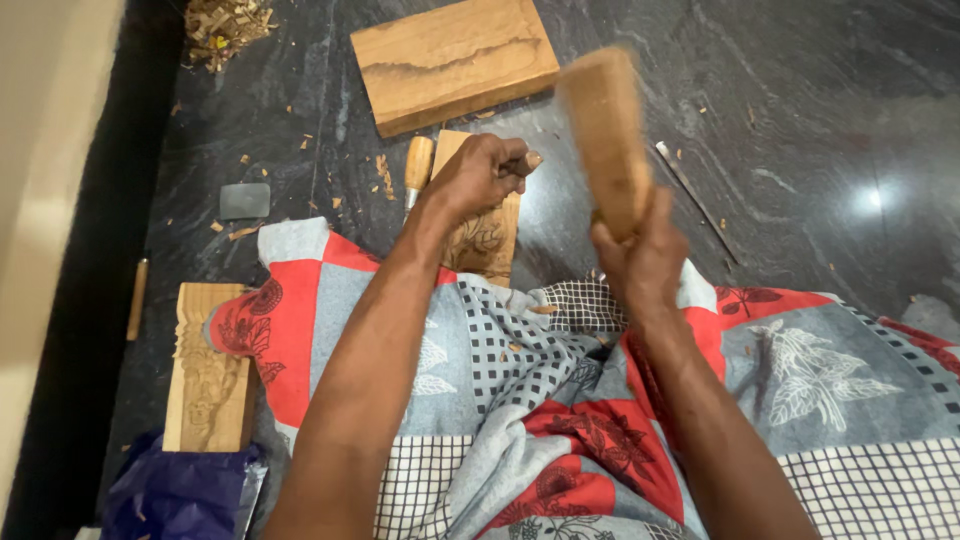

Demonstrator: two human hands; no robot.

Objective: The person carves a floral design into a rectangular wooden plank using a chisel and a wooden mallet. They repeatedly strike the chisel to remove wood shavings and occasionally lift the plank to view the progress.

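Dark polished stone flooring is carrying scattered wood chips and a plain plank. Seen from the head camera, the left hand is closing round a chisel on a narrow carved panel, its long axis running away from the lap; floral relief is showing, seemingly part-finished. The right hand is gripping a blurred wooden mallet, head pointing up.

tan wooden mallet, red-grey patterned cloth

Woodcarving floor workspace, wood chips, carved plank
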